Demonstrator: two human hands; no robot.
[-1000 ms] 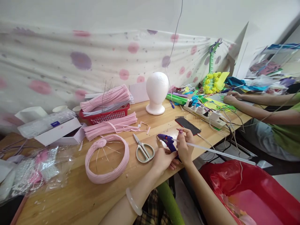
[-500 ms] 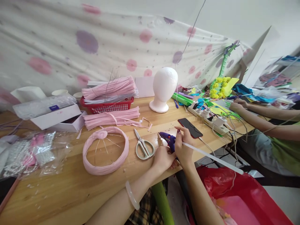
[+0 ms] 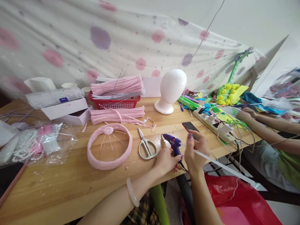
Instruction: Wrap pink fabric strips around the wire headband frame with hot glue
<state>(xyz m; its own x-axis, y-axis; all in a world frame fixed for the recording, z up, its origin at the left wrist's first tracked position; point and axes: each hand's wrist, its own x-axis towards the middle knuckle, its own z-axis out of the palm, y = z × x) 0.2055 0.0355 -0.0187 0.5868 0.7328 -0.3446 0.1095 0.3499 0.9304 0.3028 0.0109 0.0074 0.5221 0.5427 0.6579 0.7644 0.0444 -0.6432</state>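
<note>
My left hand [image 3: 166, 162] is wrapped round the handle of a purple glue gun [image 3: 173, 142], whose nozzle points left over the table. From the gun's back end a long whitish glue stick [image 3: 225, 166] runs out to the lower right. Behind the gun, my right hand [image 3: 196, 151] has its fingers closed on this stick. Scissors [image 3: 147, 147] with pale handles lie just left of my left hand. Further left rests a pink wrapped hoop [image 3: 110, 164] with a small round coil and thin wires across it.
Pink stems [image 3: 117, 115] lie before a red basket [image 3: 114, 104] of more stems. A white foam head [image 3: 172, 90] stands behind. On the right are a phone [image 3: 190, 126], a power strip [image 3: 214, 126] with cables, and a co-worker's hands [image 3: 246, 114]. A red bag [image 3: 241, 200] hangs below the table edge.
My right hand has moved back from the glue gun along the stick, so more of the gun shows. My left hand keeps its hold. The whole view has shifted slightly.
</note>
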